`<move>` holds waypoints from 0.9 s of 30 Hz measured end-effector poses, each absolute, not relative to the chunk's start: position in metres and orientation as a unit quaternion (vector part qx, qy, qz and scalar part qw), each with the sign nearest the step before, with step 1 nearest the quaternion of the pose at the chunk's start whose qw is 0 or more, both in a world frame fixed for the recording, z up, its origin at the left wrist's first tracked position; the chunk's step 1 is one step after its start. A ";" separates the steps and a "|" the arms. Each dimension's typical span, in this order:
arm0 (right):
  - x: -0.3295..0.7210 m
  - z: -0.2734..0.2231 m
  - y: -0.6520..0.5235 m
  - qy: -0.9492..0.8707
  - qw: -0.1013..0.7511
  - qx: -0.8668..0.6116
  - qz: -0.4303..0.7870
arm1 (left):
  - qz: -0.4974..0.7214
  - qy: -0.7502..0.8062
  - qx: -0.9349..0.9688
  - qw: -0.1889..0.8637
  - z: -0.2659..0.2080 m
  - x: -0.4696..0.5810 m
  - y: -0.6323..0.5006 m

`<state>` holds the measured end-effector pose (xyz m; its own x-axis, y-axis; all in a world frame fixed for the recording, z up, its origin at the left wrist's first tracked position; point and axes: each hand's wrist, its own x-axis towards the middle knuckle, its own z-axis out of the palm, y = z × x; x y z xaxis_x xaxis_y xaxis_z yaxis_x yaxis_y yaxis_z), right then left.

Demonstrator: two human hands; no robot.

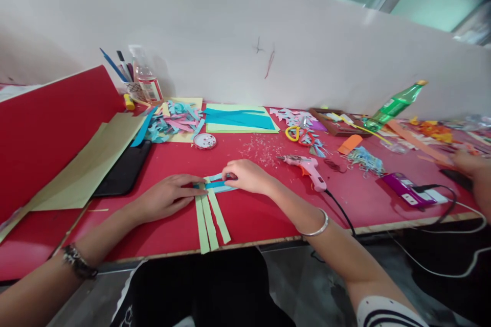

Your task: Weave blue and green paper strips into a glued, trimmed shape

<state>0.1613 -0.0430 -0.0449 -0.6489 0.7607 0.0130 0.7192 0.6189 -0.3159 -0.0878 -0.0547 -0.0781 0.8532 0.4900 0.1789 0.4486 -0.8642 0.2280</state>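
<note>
On the red tabletop, blue paper strips lie crosswise over the upper ends of pale green paper strips, which hang down toward the table's front edge. My left hand lies beside them with its fingers stretched out, fingertips pressing the left end where the strips cross. With thumb and fingers pinched, my right hand holds the right end of a blue strip. The exact way the strips pass over or under one another is partly hidden by the fingers.
A pink glue gun with a black cord lies right of my right hand. Behind are scissors, a small round lid, paper scraps and blue sheets. A green bottle leans at right, near another person's hand.
</note>
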 end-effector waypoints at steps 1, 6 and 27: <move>0.161 -0.045 -0.043 -0.899 0.076 -0.411 0.128 | 0.120 0.240 0.959 0.094 -0.078 -0.088 -0.055; 0.159 -0.048 -0.044 -0.907 0.084 -0.399 0.110 | 0.120 0.242 0.957 0.109 -0.077 -0.088 -0.058; 0.158 -0.064 -0.038 -0.927 0.098 -0.324 0.161 | 0.074 0.259 0.962 0.032 -0.074 -0.086 -0.066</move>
